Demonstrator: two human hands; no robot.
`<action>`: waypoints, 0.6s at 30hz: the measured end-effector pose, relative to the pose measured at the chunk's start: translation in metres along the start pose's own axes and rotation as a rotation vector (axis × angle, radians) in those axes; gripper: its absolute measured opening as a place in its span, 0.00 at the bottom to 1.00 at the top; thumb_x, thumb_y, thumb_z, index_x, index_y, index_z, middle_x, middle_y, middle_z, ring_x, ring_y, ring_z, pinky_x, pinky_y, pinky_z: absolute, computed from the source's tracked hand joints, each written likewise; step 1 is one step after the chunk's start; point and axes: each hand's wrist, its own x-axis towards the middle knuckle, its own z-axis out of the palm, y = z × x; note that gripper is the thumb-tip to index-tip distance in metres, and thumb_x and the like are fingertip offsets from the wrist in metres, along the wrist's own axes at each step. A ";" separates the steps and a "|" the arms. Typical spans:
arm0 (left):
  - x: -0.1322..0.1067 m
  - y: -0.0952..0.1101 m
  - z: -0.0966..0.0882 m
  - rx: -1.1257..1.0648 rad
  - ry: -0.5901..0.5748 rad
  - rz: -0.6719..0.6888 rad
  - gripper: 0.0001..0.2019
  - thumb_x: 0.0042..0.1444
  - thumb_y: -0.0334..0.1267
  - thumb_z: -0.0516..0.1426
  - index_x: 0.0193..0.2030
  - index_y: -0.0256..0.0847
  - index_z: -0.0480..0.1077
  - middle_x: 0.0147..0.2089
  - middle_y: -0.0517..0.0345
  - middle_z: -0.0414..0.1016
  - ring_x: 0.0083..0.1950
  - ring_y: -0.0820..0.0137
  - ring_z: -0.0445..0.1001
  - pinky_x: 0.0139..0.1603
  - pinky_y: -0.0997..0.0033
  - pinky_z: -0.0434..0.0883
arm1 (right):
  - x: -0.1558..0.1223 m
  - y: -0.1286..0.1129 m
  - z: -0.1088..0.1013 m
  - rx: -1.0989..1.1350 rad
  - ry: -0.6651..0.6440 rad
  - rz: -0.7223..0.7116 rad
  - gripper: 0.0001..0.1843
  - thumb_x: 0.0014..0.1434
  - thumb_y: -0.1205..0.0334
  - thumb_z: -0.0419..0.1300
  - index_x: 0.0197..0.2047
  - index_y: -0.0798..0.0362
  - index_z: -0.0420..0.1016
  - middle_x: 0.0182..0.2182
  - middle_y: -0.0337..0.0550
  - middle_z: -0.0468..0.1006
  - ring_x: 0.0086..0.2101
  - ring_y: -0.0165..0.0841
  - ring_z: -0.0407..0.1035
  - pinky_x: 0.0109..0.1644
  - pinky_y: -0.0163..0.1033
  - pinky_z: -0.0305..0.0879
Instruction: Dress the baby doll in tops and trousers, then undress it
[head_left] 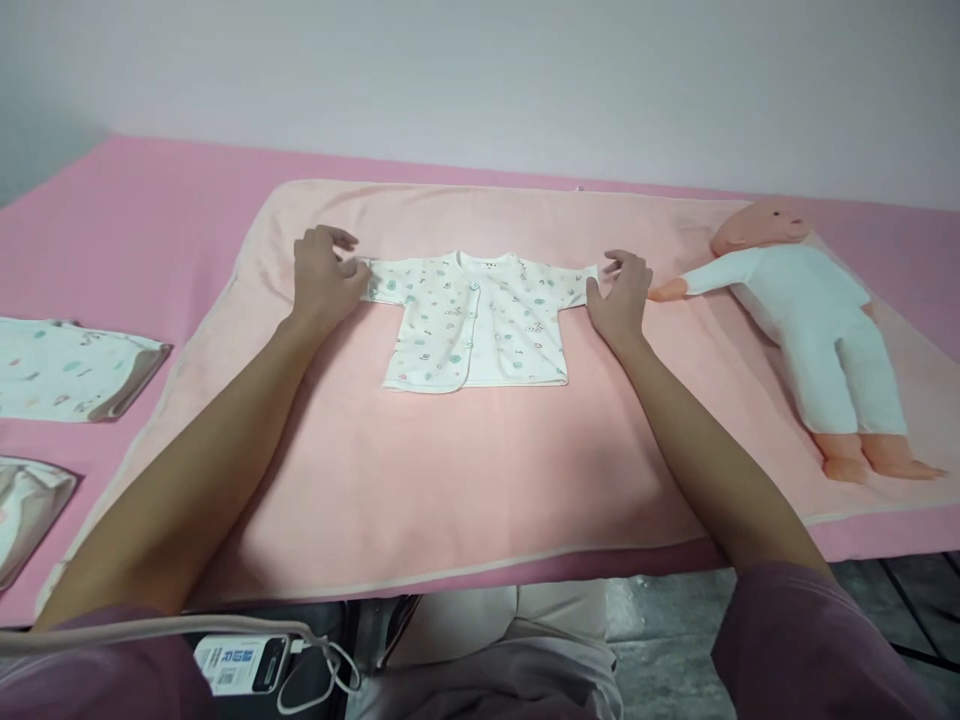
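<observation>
A small white baby jacket [435, 330] with a coloured print and a snap front lies flat, its sleeves spread to both sides. My left hand [326, 270] rests at the end of the left-side sleeve, thumb and fingers apart, the edge of the hand touching the cuff. At the opposite cuff is my right hand [621, 295], also open, its thumb by the sleeve's edge. Under the jacket a peach blanket [480, 470] is spread out. To the right lies a baby doll [814, 310] in white, one hand close to my right hand.
Folded printed baby clothes [67, 370] lie on the pink table cover [172, 210] at the left, with another folded piece [26, 510] nearer me. A pale wall [480, 90] stands behind. Below the table edge are a white device [240, 662] and its cable [330, 660].
</observation>
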 end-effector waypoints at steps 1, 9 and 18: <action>0.000 0.005 0.002 0.041 0.014 -0.005 0.41 0.66 0.77 0.50 0.64 0.41 0.72 0.66 0.53 0.79 0.75 0.62 0.67 0.72 0.50 0.62 | -0.001 0.000 0.000 -0.038 -0.021 -0.083 0.32 0.76 0.43 0.54 0.73 0.53 0.69 0.67 0.64 0.74 0.69 0.55 0.65 0.74 0.64 0.64; -0.009 0.028 0.011 0.155 -0.384 -0.111 0.47 0.73 0.76 0.43 0.79 0.37 0.65 0.85 0.51 0.64 0.86 0.61 0.54 0.89 0.47 0.36 | -0.005 -0.020 -0.007 -0.100 -0.417 -0.261 0.35 0.81 0.43 0.41 0.78 0.49 0.69 0.82 0.53 0.62 0.82 0.53 0.49 0.86 0.71 0.36; 0.046 0.096 0.039 0.243 -0.474 0.159 0.32 0.67 0.46 0.57 0.76 0.42 0.70 0.79 0.44 0.71 0.81 0.45 0.59 0.81 0.41 0.56 | -0.078 -0.158 -0.030 0.214 -0.642 -0.275 0.24 0.78 0.38 0.56 0.41 0.48 0.74 0.37 0.45 0.82 0.40 0.41 0.73 0.46 0.47 0.64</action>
